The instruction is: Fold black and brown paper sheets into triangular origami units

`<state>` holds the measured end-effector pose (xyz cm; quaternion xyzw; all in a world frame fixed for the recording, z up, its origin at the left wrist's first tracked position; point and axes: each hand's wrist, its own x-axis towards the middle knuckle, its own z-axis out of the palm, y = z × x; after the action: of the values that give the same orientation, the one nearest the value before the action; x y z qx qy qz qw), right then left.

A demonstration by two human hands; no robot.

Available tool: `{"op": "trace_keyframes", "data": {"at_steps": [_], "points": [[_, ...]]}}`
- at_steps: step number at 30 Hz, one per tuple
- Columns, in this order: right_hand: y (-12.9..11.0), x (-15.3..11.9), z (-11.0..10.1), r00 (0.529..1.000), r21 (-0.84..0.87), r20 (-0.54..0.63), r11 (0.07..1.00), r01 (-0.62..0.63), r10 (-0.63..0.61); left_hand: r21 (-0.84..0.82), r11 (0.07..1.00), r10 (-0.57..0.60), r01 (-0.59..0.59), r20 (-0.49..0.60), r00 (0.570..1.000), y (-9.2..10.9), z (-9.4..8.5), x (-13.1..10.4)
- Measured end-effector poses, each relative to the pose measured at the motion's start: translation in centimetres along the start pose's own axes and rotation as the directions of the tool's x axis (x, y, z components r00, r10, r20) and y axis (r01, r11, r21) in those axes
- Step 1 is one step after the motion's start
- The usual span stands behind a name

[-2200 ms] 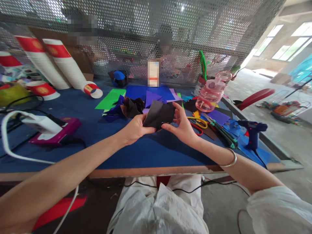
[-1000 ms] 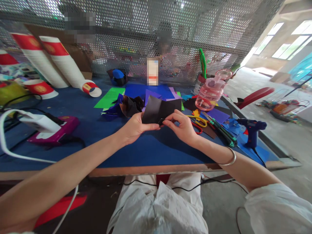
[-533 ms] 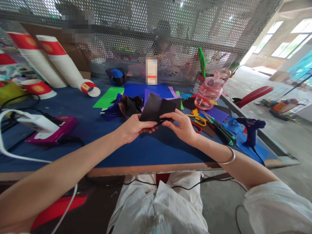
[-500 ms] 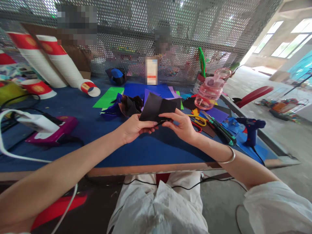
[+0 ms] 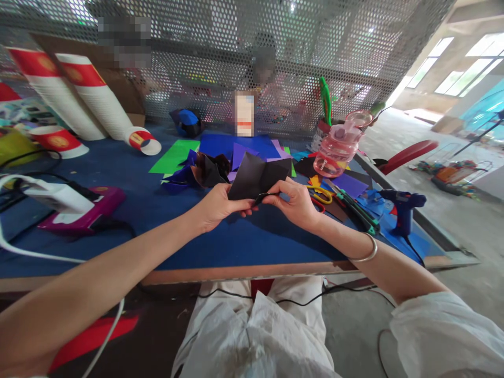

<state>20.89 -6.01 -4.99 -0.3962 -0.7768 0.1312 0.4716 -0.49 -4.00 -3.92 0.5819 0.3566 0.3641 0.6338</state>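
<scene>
A creased piece of black paper (image 5: 252,176) is held up over the blue table, its lower edge curled. My left hand (image 5: 220,206) pinches its lower left part, thumb in front and fingers behind. On the lower right, my right hand (image 5: 293,203) grips the paper between thumb and bent forefinger. Just behind the paper lie folded dark and blue paper pieces (image 5: 207,169), a blue sheet (image 5: 220,144) and a green sheet (image 5: 177,156).
Stacked paper cups (image 5: 92,97) and a purple power strip (image 5: 74,218) are at left. At right are a pink bottle (image 5: 334,152), yellow scissors (image 5: 325,195), a green-and-black cutter (image 5: 356,210) and a blue glue gun (image 5: 403,207). Perforated metal (image 5: 220,68) stands behind.
The black paper's right part has lifted and now angles up from the crease. My right hand's fingers have curled in more at its lower edge. The view has shifted slightly.
</scene>
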Motion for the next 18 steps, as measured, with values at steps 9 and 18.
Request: {"op": "trace_keyframes", "data": {"at_steps": [9, 18], "points": [[-0.8, -0.3, 1.3, 0.953, 0.261, -0.021, 0.921, -0.288, 0.303, 0.075, 0.994, 0.081, -0.081, 0.0, 0.997, 0.0, 0.1, -0.2], [-0.8, -0.3, 1.7, 0.938, 0.317, -0.09, 0.902, -0.292, 0.335, 0.105, 0.986, 0.129, -0.128, -0.004, 0.992, 0.2, 0.6, -0.6]]}}
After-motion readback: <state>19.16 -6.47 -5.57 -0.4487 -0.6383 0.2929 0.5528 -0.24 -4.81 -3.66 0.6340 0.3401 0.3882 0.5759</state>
